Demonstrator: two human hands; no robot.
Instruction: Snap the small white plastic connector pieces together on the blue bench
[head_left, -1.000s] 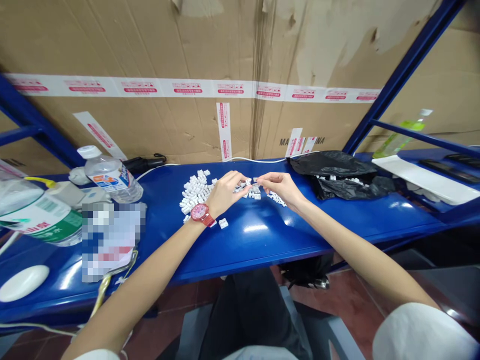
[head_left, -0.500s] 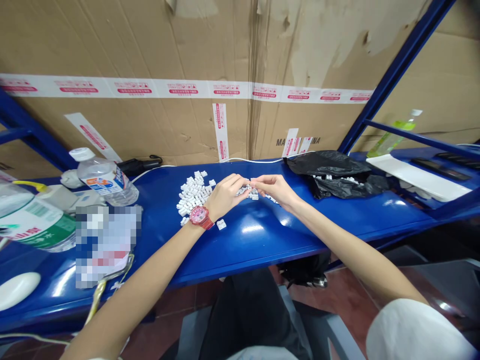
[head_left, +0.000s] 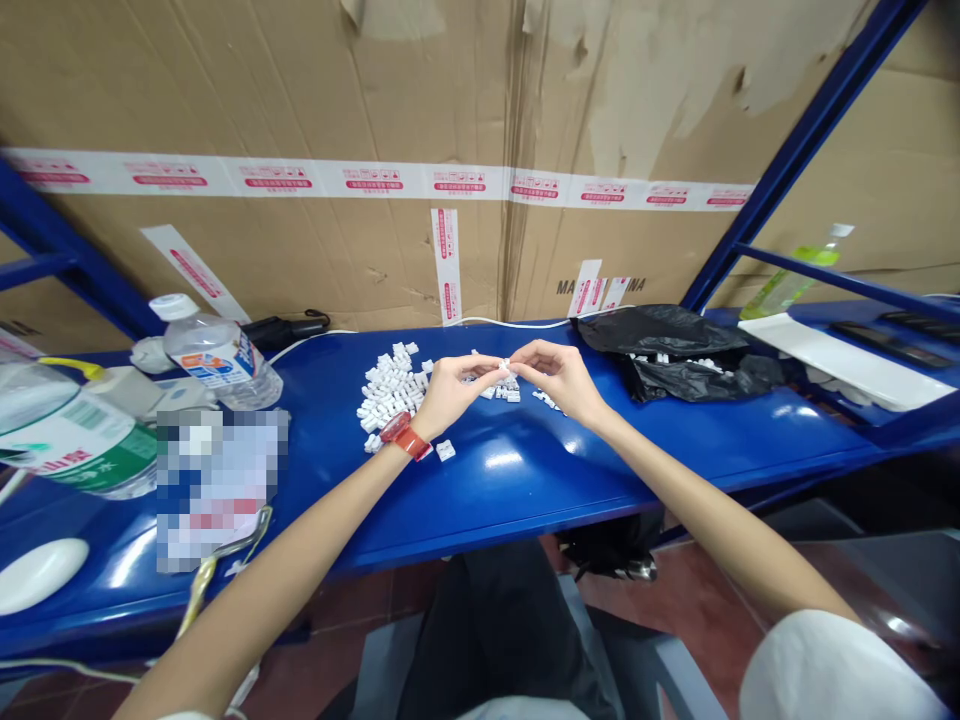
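My left hand (head_left: 452,393), with a red watch (head_left: 403,435) on its wrist, pinches a small white plastic piece (head_left: 505,367) between thumb and fingers. The fingertips of my right hand (head_left: 562,377) meet it from the other side, closed on the same piece. Its exact kind is too small to make out. To the left lies a heap of similar white pieces (head_left: 388,392), partly behind my left hand. More white pieces with dark marks (head_left: 504,391) sit just under my fingertips. A lone white piece (head_left: 445,450) rests near the watch.
A black plastic bag (head_left: 667,332) holding white pieces lies at right, beside a white tray (head_left: 840,358). At left stand a clear bottle (head_left: 217,360) and a large bottle (head_left: 82,440), near a white computer mouse (head_left: 43,575). Cardboard (head_left: 337,265) backs the blue table (head_left: 495,500).
My left wrist has rolled, so the watch face is turned more away. Both hands' fingertips are now together on a white piece that shows clearly. The view has shifted slightly.
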